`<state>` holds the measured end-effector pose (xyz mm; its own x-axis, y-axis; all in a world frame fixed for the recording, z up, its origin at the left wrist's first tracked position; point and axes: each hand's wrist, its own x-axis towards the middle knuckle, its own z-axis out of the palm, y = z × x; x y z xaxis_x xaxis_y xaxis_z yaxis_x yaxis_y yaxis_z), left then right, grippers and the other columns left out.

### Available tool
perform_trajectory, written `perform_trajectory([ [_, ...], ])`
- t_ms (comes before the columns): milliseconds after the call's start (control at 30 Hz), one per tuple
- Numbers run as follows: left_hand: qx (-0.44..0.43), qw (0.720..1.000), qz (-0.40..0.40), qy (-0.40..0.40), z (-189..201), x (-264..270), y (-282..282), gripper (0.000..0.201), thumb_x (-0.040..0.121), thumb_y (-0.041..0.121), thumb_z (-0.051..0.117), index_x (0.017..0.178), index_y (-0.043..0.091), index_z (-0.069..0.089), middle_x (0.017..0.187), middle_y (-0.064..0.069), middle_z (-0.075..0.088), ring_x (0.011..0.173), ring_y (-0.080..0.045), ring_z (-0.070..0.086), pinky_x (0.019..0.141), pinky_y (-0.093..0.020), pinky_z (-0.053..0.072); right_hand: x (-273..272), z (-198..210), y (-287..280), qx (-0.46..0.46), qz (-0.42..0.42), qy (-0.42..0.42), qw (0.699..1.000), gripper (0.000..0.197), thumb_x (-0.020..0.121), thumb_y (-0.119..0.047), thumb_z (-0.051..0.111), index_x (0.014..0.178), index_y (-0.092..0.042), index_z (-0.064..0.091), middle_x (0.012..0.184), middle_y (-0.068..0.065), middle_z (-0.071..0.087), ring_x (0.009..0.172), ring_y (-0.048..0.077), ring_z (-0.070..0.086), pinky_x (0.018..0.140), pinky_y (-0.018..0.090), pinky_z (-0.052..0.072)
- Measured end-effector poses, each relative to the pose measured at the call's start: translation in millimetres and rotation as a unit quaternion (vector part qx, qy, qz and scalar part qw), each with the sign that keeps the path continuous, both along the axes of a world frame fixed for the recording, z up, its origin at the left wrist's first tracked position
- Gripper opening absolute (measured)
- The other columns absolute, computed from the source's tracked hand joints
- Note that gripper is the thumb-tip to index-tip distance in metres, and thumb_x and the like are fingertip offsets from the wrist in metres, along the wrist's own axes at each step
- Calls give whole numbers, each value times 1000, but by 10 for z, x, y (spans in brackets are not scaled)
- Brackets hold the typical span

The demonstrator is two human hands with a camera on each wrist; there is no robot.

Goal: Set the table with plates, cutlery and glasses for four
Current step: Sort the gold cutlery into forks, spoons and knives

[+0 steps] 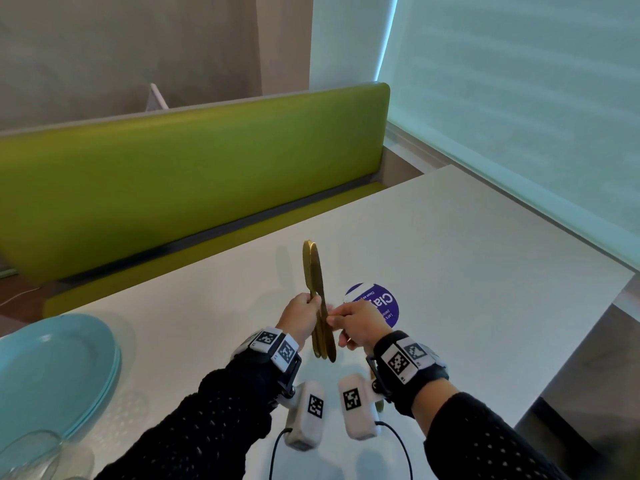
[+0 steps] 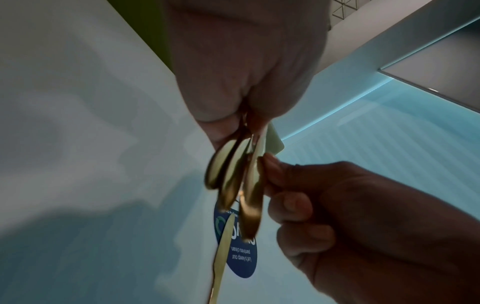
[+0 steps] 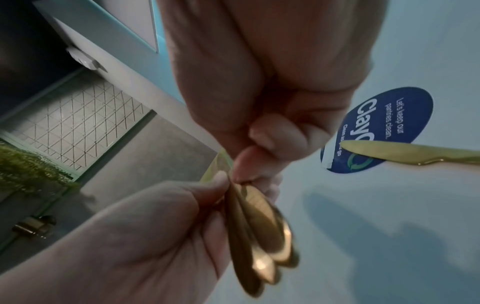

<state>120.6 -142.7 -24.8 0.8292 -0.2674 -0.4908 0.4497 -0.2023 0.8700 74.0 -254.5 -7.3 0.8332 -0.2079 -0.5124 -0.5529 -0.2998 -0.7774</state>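
My left hand (image 1: 311,303) grips a bundle of gold knives (image 1: 313,268) by the middle, held upright over the white table (image 1: 467,258), blades up and handles (image 2: 231,174) hanging below the fist. My right hand (image 1: 333,317) meets the bundle from the right and pinches one knife between thumb and forefinger (image 3: 241,170); its other fingers are curled. Another gold knife (image 3: 415,155) lies flat on the table under my right wrist, its tip over a round blue sticker (image 1: 384,299). A stack of teal plates (image 1: 52,368) sits at the table's left, with clear glasses (image 1: 31,452) in front of it.
A green bench seat (image 1: 173,181) runs along the far side of the table. A window blind (image 1: 519,116) covers the wall on the right. The table's right edge (image 1: 588,327) drops to the floor.
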Motion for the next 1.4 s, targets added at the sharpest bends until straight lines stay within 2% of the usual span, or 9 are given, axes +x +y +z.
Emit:
perform_trajectory([
  [133, -1, 1000, -12, 5, 33, -33, -12, 27, 101, 23, 36, 84, 19, 56, 102, -10, 66, 101, -27, 63, 97, -43, 50, -2, -6, 46, -21, -2, 9, 1000, 17, 92, -16, 57, 105, -7, 65, 83, 6, 68, 43, 8, 46, 40, 17, 38],
  [233, -15, 1000, -15, 20, 40, -57, -26, 23, 100, 23, 39, 87, 14, 56, 88, -8, 60, 88, -26, 61, 95, -47, 51, -8, -8, 51, -45, 15, 7, 999, 19, 92, -17, 57, 105, -6, 66, 94, 12, 72, 44, 9, 48, 42, 18, 39],
  [500, -11, 1000, 15, 17, 8, -37, -73, 20, 99, 20, 39, 93, 8, 54, 89, -10, 64, 83, -27, 61, 91, -50, 53, -30, -38, -3, -95, 55, 3, 994, 19, 92, -21, 58, 102, -8, 67, 92, 5, 71, 46, 7, 52, 41, 15, 40],
  [567, -20, 998, 54, 24, -6, -21, -54, 18, 101, 16, 36, 98, 6, 50, 82, -8, 62, 74, -23, 63, 82, -44, 56, -53, -64, -80, -141, 52, 20, 988, 20, 90, -25, 59, 99, -10, 68, 88, 1, 69, 50, 7, 55, 42, 15, 41],
  [700, -29, 995, 87, 35, -29, 1, 51, 16, 101, 13, 34, 94, 6, 47, 71, -6, 50, 57, -16, 49, 58, -29, 48, -127, -267, -284, -314, 71, 98, 942, 21, 87, -26, 57, 99, -10, 63, 94, 6, 65, 90, 22, 65, 63, 24, 48],
  [800, -28, 996, 81, 36, -68, 19, 86, 21, 101, 12, 34, 84, 9, 46, 69, -5, 47, 55, -15, 44, 51, -26, 41, -204, -460, -336, -325, 13, 141, 935, 22, 84, -25, 64, 98, -9, 61, 87, 4, 58, 83, 19, 59, 63, 24, 44],
  [1000, -36, 996, 63, 44, -59, 18, 68, 17, 101, 12, 36, 89, 8, 46, 70, -5, 49, 56, -15, 45, 53, -25, 42, -194, -599, -315, -333, -28, 140, 932, 25, 87, -14, 61, 110, -4, 59, 112, 11, 65, 103, 25, 63, 80, 28, 50],
  [1233, -45, 997, 46, 47, -38, 10, 25, 13, 100, 11, 38, 92, 7, 47, 73, -6, 52, 58, -15, 49, 55, -26, 45, -194, -466, -286, -337, -29, 140, 930, 25, 85, -18, 60, 106, -6, 60, 102, 8, 66, 95, 24, 64, 72, 28, 49],
  [1400, -21, 999, 9, 39, -31, -15, 14, 12, 95, 0, 38, 103, 7, 46, 81, -8, 57, 67, -16, 58, 63, -26, 50, 27, -108, -215, -236, -50, 77, 967, 20, 81, -24, 60, 84, -6, 71, 61, 0, 62, 56, 11, 59, 45, 18, 40],
])
